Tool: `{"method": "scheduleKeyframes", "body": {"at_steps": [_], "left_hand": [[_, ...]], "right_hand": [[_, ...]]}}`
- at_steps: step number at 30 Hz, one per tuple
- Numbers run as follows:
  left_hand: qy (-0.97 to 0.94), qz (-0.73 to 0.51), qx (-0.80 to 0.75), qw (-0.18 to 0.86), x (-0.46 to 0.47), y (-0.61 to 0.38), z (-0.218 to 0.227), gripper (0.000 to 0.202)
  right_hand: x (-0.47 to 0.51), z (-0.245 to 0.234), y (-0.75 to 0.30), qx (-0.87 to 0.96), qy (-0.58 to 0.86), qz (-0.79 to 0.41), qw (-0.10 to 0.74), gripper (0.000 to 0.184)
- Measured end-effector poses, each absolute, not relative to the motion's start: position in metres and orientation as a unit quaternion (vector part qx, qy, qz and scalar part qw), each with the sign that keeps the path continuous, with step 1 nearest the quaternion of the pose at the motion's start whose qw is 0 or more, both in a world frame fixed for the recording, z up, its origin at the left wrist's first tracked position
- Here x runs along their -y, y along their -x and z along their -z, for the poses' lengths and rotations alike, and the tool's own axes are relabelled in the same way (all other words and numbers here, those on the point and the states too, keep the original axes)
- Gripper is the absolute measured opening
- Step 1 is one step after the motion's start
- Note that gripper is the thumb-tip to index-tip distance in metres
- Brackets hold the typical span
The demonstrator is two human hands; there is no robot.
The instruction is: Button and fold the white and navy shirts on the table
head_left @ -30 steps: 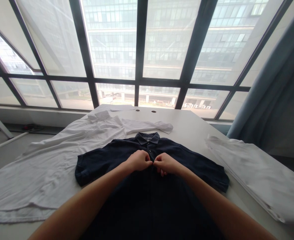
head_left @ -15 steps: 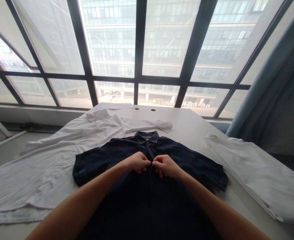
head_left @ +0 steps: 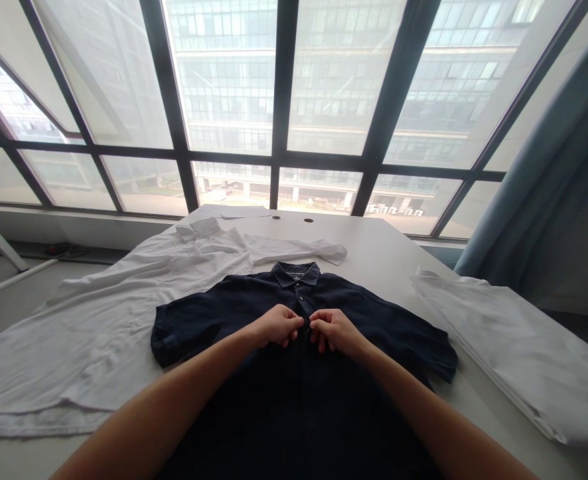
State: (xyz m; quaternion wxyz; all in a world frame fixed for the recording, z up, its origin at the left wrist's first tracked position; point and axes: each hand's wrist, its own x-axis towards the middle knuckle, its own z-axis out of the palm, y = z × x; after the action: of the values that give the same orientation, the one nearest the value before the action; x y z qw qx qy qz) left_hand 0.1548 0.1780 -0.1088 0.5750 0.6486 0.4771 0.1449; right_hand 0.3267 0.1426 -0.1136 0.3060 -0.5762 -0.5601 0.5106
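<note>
A dark navy short-sleeved shirt (head_left: pixel 254 293) lies face up on the table, its collar (head_left: pixel 297 274) pointing away from me and its sleeves spread to both sides. Two small buttons show on the front below the collar. My left hand (head_left: pixel 281 325) pinches the front placket from the left, thumb against fingers. Close beside it, my right hand (head_left: pixel 335 330) pinches the placket from the right. The fingertips of both hands nearly meet at the shirt's midline. Whatever button lies between them is hidden by the fingers.
A white shirt (head_left: pixel 124 307) is spread out on the left, one sleeve reaching behind the navy collar. Folded white fabric (head_left: pixel 519 347) rests on the right of the white table (head_left: pixel 369 247). Windows stand behind, with a blue-grey curtain (head_left: pixel 539 173) at right.
Both hands stay at the same spot on the placket, with only slight finger movement and a slightly wider gap between the fingertips. The whole view has shifted a little.
</note>
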Motion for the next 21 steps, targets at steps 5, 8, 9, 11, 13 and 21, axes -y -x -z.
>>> {"method": "scheduleKeyframes", "body": {"at_steps": [5,8,9,11,13,21], "left_hand": [[-0.655,-0.15,-0.467,0.574,-0.178,-0.154,0.113,0.035],[-0.659,-0.153,-0.461,0.574,-0.178,-0.154,0.114,0.032],[-0.659,-0.155,-0.462,0.573,-0.177,-0.154,0.114,0.031],[-0.658,-0.156,-0.464,0.572,-0.176,-0.155,0.113,0.031],[-0.658,-0.158,-0.467,0.569,-0.175,-0.155,0.111,0.032],[-0.654,-0.167,-0.471,0.568,-0.174,-0.157,0.111,0.033]], "right_hand": [[-0.141,0.113,-0.327,0.574,0.573,-0.5,0.305,0.008],[-0.141,0.116,-0.327,0.592,0.565,-0.483,0.311,0.008],[-0.14,0.117,-0.326,0.597,0.562,-0.477,0.315,0.01],[-0.14,0.12,-0.326,0.605,0.556,-0.469,0.324,0.013],[-0.14,0.122,-0.326,0.611,0.549,-0.465,0.331,0.015],[-0.136,0.124,-0.322,0.631,0.56,-0.42,0.334,0.019]]}}
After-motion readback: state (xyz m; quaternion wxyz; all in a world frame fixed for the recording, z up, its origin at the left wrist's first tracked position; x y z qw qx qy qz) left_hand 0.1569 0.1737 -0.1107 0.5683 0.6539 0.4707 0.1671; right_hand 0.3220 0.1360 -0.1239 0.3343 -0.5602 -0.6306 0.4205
